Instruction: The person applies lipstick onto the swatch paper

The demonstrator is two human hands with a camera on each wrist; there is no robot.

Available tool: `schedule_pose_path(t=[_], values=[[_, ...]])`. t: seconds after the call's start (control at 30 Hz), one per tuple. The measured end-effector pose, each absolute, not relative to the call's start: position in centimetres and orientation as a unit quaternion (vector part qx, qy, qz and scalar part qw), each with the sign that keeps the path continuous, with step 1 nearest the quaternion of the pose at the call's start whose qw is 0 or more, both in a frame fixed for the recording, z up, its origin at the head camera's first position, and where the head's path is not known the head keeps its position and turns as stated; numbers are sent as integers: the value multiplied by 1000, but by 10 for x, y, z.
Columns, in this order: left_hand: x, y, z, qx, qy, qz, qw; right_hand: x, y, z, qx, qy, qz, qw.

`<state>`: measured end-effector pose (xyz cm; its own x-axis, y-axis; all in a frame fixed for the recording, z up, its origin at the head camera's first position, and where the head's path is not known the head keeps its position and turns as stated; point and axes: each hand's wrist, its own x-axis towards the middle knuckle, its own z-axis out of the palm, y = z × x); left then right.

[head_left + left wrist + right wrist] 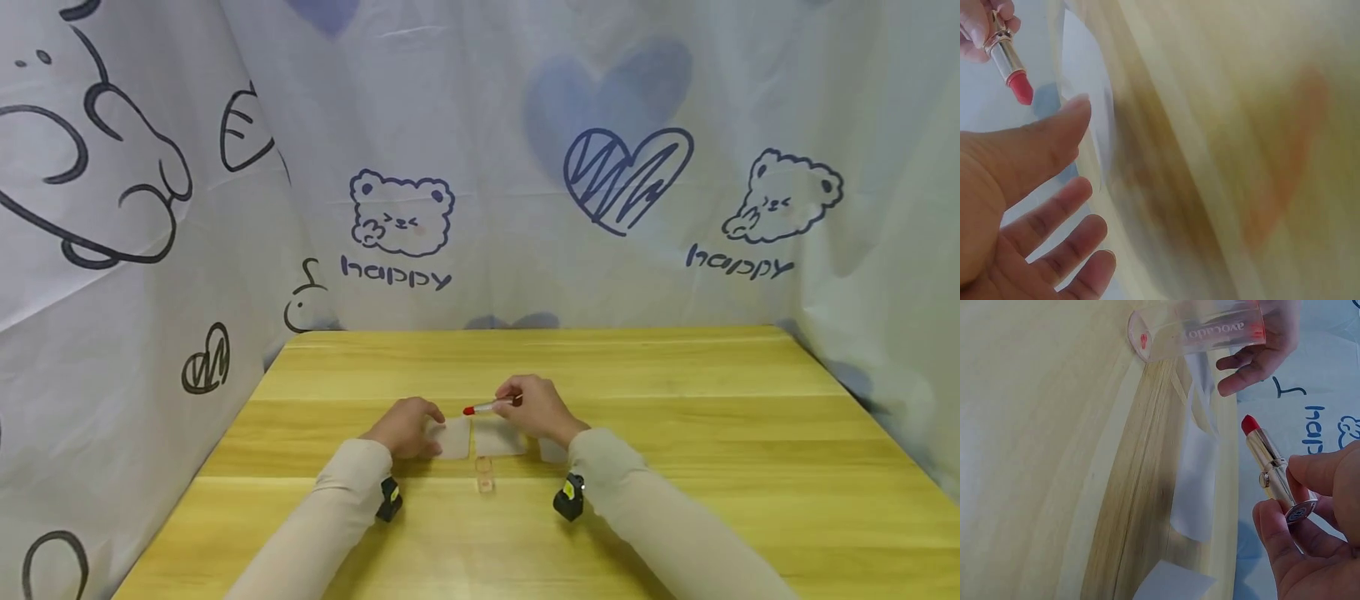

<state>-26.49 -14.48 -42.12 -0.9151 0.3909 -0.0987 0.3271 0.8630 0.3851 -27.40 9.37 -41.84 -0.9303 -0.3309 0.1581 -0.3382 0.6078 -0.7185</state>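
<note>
A lipstick with a red tip and a shiny metallic tube is pinched between the thumb and fingers of my right hand, its tip pointing left. In the right wrist view the lipstick is raised off the table. My left hand is at the left white paper, thumb and fingers apart. In the left wrist view, the left hand grips nothing; whether it touches the paper is unclear. Below the right hand lies a middle white paper.
A transparent container stands in front of the papers; the right wrist view shows "avocado" upside down on it. Another white paper lies partly behind the right forearm. The wooden table is enclosed by printed white curtains.
</note>
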Motion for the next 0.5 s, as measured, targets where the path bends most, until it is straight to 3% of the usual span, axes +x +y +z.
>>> schedule_pose_path(t=[0.5], values=[[-265,-155,-426,180,966,159,95,-273,69,-421,223,-901,373,1]])
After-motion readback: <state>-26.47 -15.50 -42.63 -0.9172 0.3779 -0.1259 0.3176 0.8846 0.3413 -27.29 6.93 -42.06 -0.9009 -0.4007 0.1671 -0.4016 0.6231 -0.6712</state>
